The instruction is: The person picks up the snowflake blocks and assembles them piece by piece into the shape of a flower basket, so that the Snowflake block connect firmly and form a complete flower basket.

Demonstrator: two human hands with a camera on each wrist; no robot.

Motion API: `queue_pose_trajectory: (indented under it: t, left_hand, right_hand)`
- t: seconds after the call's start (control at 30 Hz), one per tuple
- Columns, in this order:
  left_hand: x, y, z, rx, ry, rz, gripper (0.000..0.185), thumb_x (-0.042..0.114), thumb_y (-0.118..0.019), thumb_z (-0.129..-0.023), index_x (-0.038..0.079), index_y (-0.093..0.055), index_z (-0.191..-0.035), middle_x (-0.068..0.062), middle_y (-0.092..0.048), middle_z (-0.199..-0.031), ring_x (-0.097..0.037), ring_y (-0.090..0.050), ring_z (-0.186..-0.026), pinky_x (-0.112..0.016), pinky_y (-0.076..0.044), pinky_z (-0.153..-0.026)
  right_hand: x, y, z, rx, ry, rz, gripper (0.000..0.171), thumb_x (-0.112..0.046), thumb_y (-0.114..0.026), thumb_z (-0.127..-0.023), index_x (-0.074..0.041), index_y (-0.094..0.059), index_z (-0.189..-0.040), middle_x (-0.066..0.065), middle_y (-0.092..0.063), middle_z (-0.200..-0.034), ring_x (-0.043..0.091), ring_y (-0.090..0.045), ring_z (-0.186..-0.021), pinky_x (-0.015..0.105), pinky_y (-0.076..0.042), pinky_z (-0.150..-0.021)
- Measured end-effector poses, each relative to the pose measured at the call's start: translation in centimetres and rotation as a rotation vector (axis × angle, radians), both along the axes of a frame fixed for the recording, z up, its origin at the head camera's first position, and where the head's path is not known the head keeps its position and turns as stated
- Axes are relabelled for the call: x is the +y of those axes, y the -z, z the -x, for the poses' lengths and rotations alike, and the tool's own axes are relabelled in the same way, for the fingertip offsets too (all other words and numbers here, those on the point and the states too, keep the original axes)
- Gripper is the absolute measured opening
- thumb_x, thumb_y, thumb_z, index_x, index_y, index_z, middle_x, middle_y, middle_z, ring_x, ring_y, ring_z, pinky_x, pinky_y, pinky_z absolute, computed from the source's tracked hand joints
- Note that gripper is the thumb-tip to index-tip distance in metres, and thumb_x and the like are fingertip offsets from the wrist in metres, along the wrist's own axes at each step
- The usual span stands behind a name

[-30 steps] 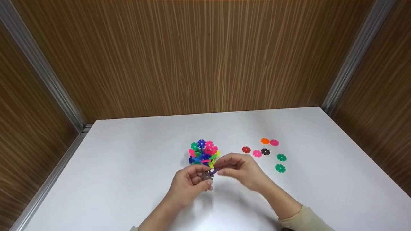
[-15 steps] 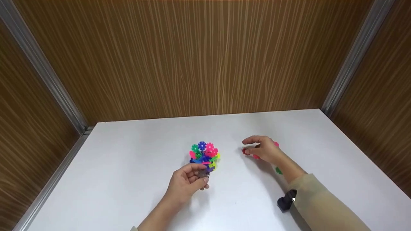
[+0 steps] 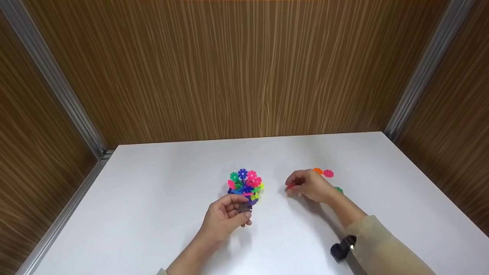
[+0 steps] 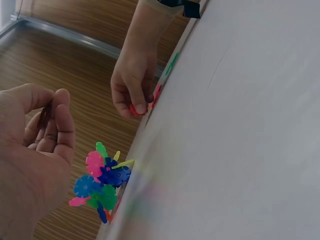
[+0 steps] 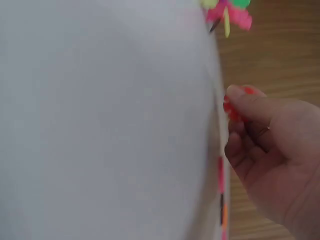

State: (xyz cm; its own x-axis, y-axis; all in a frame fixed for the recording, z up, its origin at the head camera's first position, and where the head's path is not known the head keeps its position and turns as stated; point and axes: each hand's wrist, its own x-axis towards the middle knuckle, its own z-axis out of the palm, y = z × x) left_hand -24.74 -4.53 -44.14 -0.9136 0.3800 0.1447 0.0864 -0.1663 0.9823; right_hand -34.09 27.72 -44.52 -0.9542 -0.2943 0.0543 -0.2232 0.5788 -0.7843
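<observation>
Red disc (image 5: 233,111): right hand (image 3: 311,186) pinches it, right of disc cluster (image 3: 245,188).
Brown disc (image 3: 244,208): left hand (image 3: 226,217) pinches it, in front of disc cluster.

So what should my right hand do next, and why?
Probably bring the red disc over to the left hand: the right hand pinches it, the left holds a brownish disc, and the joined cluster nearby suggests pieces slot together.

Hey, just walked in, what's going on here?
A person's left-hand grip holds a brown notched disc, and the right-hand grip pinches a red disc. Just beyond the left, a multicolored disc cluster stands on the white table. An orange disc, a pink disc and a green disc lie loose near the right.
</observation>
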Motion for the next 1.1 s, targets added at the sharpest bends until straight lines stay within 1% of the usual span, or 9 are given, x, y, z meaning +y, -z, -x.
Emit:
queue_pose_trajectory:
  t: [0.1, 0.23, 0.33, 0.43, 0.53, 0.67, 0.8, 0.93, 1.1]
  left_hand:
    - [0.1, -0.1, -0.1, 0.002, -0.001, 0.0, 0.033, -0.004, -0.075, -0.093, -0.009, -0.062, -0.122, -0.017, -0.069, -0.104, -0.024, -0.071, -0.082, -0.03, -0.063, -0.077]
    - [0.1, -0.3, -0.2, 0.009, -0.013, 0.016, 0.029, -0.004, -0.075, -0.094, -0.008, -0.062, -0.118, -0.016, -0.07, -0.102, -0.023, -0.071, -0.079, -0.03, -0.063, -0.076]
    - [0.0, -0.3, -0.3, 0.015, -0.019, 0.033, 0.028, 0.0, -0.076, -0.095, -0.007, -0.062, -0.119, -0.016, -0.071, -0.101, -0.021, -0.071, -0.077, -0.03, -0.063, -0.076]
    - [-0.2, -0.3, -0.4, 0.034, -0.02, 0.042, 0.027, 0.001, -0.076, -0.096, -0.007, -0.064, -0.119, -0.016, -0.071, -0.101, -0.02, -0.07, -0.076, -0.029, -0.063, -0.074]
    - [-0.4, -0.2, -0.5, 0.064, -0.029, 0.06, 0.024, 0.002, -0.076, -0.096, -0.006, -0.069, -0.118, -0.015, -0.071, -0.099, -0.018, -0.069, -0.073, -0.027, -0.062, -0.072]
    - [-0.7, -0.2, -0.6, 0.097, -0.036, 0.1, 0.02, 0.004, -0.075, -0.097, -0.004, -0.075, -0.116, -0.014, -0.072, -0.096, -0.016, -0.068, -0.071, -0.026, -0.061, -0.07]
    - [-1.0, -0.3, -0.7, 0.09, -0.039, 0.126, 0.018, 0.007, -0.075, -0.099, 0.0, -0.078, -0.115, -0.013, -0.075, -0.099, -0.016, -0.068, -0.072, -0.027, -0.062, -0.073]
    - [-1.0, -0.5, -0.8, 0.085, -0.031, 0.136, 0.018, 0.007, -0.075, -0.099, 0.0, -0.079, -0.115, -0.012, -0.076, -0.099, -0.016, -0.069, -0.072, -0.027, -0.062, -0.073]
    - [-1.1, -0.6, -0.7, 0.087, -0.027, 0.141, 0.017, 0.005, -0.075, -0.098, -0.002, -0.08, -0.113, -0.015, -0.077, -0.097, -0.014, -0.069, -0.069, -0.025, -0.061, -0.07]
  right_hand:
    - [-1.8, -1.2, -2.4, -0.049, -0.054, 0.147, 0.013, -0.013, -0.082, -0.095, -0.01, -0.077, -0.106, 0.007, -0.074, -0.099, 0.025, -0.069, -0.083, 0.027, -0.06, -0.074]
    - [-5.0, -2.6, -5.4, -0.091, -0.159, 0.326, 0.026, -0.016, -0.082, -0.095, -0.003, -0.073, -0.115, 0.014, -0.076, -0.1, 0.027, -0.075, -0.078, 0.037, -0.065, -0.076]
    - [-6.7, -3.0, -6.8, -0.094, -0.205, 0.415, 0.03, -0.013, -0.078, -0.098, 0.001, -0.07, -0.123, 0.017, -0.077, -0.102, 0.026, -0.078, -0.082, 0.039, -0.065, -0.079]
    - [-7.5, -3.0, -7.5, -0.099, -0.202, 0.473, 0.026, -0.01, -0.074, -0.1, 0.001, -0.072, -0.124, 0.017, -0.077, -0.105, 0.027, -0.078, -0.086, 0.039, -0.064, -0.081]
    - [-7.8, -2.9, -7.9, -0.088, -0.185, 0.501, 0.025, -0.009, -0.074, -0.101, 0.0, -0.072, -0.124, 0.017, -0.077, -0.105, 0.027, -0.078, -0.086, 0.037, -0.065, -0.08]
    - [-7.9, -2.8, -8.0, -0.062, -0.194, 0.491, 0.027, -0.009, -0.074, -0.1, 0.005, -0.072, -0.123, 0.017, -0.078, -0.102, 0.026, -0.078, -0.083, 0.036, -0.065, -0.078]
    - [-8.0, -2.7, -7.9, -0.065, -0.229, 0.474, 0.023, -0.009, -0.074, -0.1, 0.003, -0.076, -0.12, 0.017, -0.078, -0.103, 0.024, -0.078, -0.083, 0.036, -0.064, -0.079]
    - [-7.7, -2.8, -7.9, -0.113, -0.275, 0.475, 0.024, -0.009, -0.074, -0.1, -0.002, -0.078, -0.123, 0.018, -0.078, -0.109, 0.024, -0.078, -0.087, 0.037, -0.064, -0.084]
    - [-7.6, -2.8, -8.1, -0.129, -0.326, 0.48, 0.029, -0.006, -0.073, -0.1, 0.0, -0.075, -0.128, 0.021, -0.078, -0.11, 0.02, -0.077, -0.086, 0.037, -0.063, -0.087]
